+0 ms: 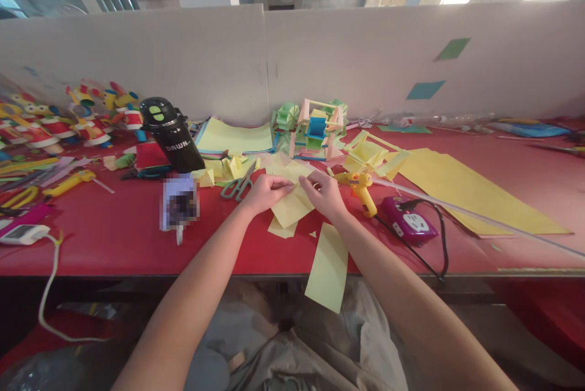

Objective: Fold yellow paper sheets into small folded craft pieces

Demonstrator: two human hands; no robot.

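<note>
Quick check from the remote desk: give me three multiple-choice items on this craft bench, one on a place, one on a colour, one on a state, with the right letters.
1. Where does the yellow plastic glue gun lie?
A. just beyond the right hand
B. by the left hand
C. on the floor

2. What colour is the long paper strip hanging over the edge of the red table?
A. blue
B. pale yellow-green
C. red

3. How is the small yellow paper sheet held?
A. lying untouched
B. by one hand only
C. pinched by both hands

Answers: 
1 A, the gun lies on the far side of that hand. 
2 B, the strip is pale yellow-green. 
3 C, fingers of both hands grip the sheet's top edge.
</note>
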